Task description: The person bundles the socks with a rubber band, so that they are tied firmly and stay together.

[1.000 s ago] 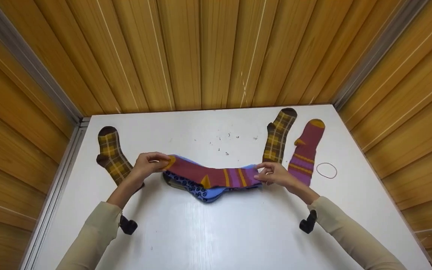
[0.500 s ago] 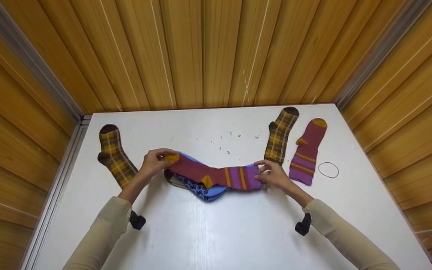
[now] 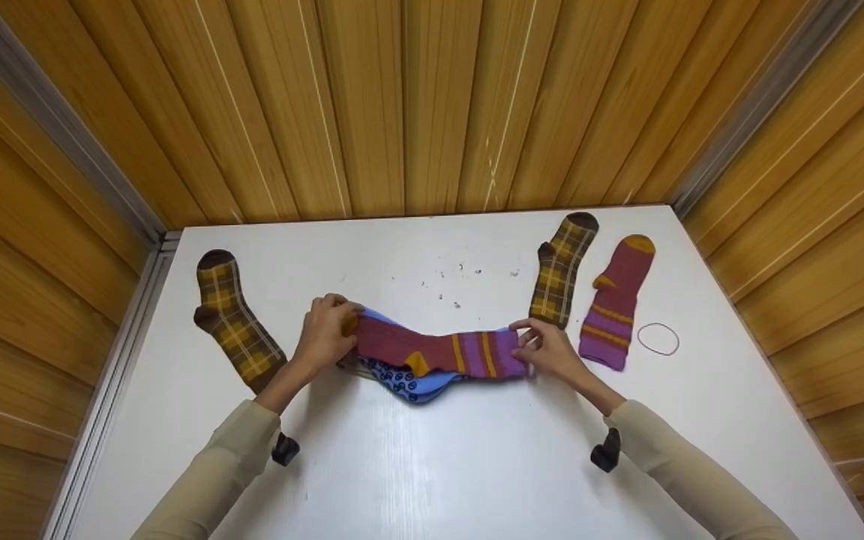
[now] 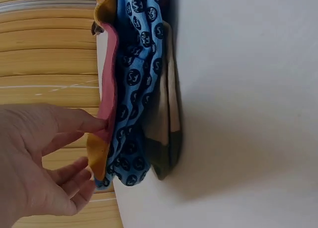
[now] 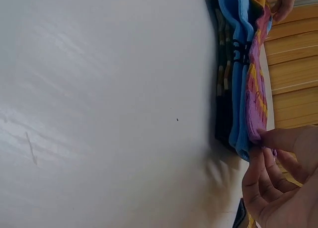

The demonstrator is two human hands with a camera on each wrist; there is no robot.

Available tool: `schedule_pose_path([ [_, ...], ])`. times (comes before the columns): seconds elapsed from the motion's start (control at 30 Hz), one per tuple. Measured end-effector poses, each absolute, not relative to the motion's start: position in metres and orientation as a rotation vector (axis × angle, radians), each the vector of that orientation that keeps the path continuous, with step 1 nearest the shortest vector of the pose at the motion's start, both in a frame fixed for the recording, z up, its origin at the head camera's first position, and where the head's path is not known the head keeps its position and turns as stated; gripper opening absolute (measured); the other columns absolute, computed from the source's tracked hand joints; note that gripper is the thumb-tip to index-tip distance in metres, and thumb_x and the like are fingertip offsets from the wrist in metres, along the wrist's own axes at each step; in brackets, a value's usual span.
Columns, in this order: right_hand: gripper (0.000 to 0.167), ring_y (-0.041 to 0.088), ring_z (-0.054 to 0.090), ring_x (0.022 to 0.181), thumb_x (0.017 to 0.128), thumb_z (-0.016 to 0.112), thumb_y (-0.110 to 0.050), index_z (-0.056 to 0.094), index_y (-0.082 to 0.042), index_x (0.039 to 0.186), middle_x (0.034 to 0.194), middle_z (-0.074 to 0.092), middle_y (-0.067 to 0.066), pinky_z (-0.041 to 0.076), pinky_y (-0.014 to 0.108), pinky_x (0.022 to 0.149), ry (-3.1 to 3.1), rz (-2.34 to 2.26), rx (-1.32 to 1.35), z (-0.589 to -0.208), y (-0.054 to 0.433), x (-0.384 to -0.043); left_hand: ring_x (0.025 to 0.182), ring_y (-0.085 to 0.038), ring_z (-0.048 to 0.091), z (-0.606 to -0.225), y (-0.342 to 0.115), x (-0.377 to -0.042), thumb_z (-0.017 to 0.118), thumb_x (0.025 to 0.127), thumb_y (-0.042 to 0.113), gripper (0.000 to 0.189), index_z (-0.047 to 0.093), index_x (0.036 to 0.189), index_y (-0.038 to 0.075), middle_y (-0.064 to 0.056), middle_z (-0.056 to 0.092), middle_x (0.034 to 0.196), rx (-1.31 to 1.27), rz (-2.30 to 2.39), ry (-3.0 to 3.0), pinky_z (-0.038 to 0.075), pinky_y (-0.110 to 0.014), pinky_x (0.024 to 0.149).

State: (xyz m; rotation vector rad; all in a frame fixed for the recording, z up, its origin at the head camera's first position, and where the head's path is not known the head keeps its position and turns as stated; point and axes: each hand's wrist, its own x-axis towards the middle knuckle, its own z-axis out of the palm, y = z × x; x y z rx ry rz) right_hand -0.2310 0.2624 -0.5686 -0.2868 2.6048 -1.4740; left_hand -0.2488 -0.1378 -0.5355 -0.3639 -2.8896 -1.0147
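Note:
A maroon and purple striped sock (image 3: 432,352) with a mustard heel and toe lies on top of a stack. Under it are blue socks (image 3: 421,388) with dark round prints. Lowest are beige and dark green socks (image 4: 166,114), mostly hidden in the head view. My left hand (image 3: 323,334) touches the striped sock at its toe end, one digit pressing on the maroon fabric and the other fingers loose beside the mustard toe. At the purple cuff, my right hand (image 3: 548,351) pinches the striped sock's edge between thumb and finger.
A brown plaid sock (image 3: 237,322) lies left of the stack. Another plaid sock (image 3: 561,270) and a matching striped sock (image 3: 617,304) lie at the right, beside a thin rubber band (image 3: 658,339). Wood-patterned walls (image 3: 417,112) border the white table (image 3: 387,465).
My left hand has moved right, from pinching the toe's tip to lying over the toe end. The striped sock has settled onto the stack. My right hand stays at the cuff.

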Motion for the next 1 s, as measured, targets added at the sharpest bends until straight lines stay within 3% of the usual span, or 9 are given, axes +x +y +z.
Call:
schedule_pose_path([
  [0.23,0.040,0.012,0.063,0.073,0.083,0.079,0.003,0.066,0.007,0.121,0.090,0.069,0.025,0.049,0.015,0.064,2.634,-1.499,-0.245,-0.571,0.263,-0.232,0.109,-0.045,0.059,-0.532,-0.142,-0.252,0.079,0.082,0.001,0.036,0.072,0.117,-0.001,-0.028,0.066,0.116,-0.349,-0.976,-2.999,0.052,-0.059,0.091],
  [0.37,0.039,0.013,0.064,0.072,0.084,0.077,0.005,0.065,0.008,0.121,0.090,0.070,0.026,0.050,0.015,0.063,2.629,-1.492,-0.241,-0.576,0.264,-0.232,0.108,-0.043,0.061,-0.531,-0.150,-0.259,0.075,0.082,-0.005,0.038,0.069,0.119,-0.005,-0.029,0.067,0.115,-0.304,-1.208,-3.000,0.053,-0.051,0.093],
  [0.53,0.038,0.010,0.063,0.072,0.086,0.075,0.005,0.064,0.008,0.122,0.091,0.068,0.025,0.050,0.016,0.062,2.616,-1.499,-0.227,-0.576,0.263,-0.235,0.104,-0.038,0.065,-0.530,-0.155,-0.270,0.072,0.081,-0.013,0.039,0.069,0.118,-0.002,-0.027,0.070,0.112,-0.143,-1.540,-2.846,0.056,-0.040,0.086],
  [0.73,0.040,0.019,0.067,0.081,0.087,0.074,0.003,0.063,0.006,0.125,0.097,0.067,0.023,0.051,0.018,0.063,2.623,-1.449,-0.171,-0.574,0.260,-0.233,0.114,-0.044,0.059,-0.537,-0.157,-0.274,0.074,0.088,0.007,0.045,0.060,0.129,-0.005,-0.032,0.061,0.124,0.012,-1.470,-2.942,0.050,-0.051,0.098],
  [0.83,0.041,0.028,0.069,0.086,0.087,0.074,0.003,0.062,0.006,0.126,0.100,0.066,0.024,0.051,0.018,0.061,2.624,-1.437,-0.172,-0.574,0.260,-0.232,0.118,-0.041,0.057,-0.540,-0.158,-0.274,0.071,0.091,0.018,0.053,0.054,0.135,-0.005,-0.033,0.058,0.132,0.101,-1.515,-3.022,0.048,-0.050,0.102],
  [1.0,0.041,0.028,0.069,0.088,0.089,0.073,0.001,0.061,0.006,0.128,0.102,0.065,0.025,0.053,0.021,0.058,2.609,-1.435,-0.174,-0.576,0.262,-0.233,0.123,-0.038,0.055,-0.539,-0.159,-0.274,0.070,0.091,0.020,0.048,0.058,0.132,-0.004,-0.030,0.057,0.138,0.150,-1.646,-2.984,0.047,-0.047,0.108],
])
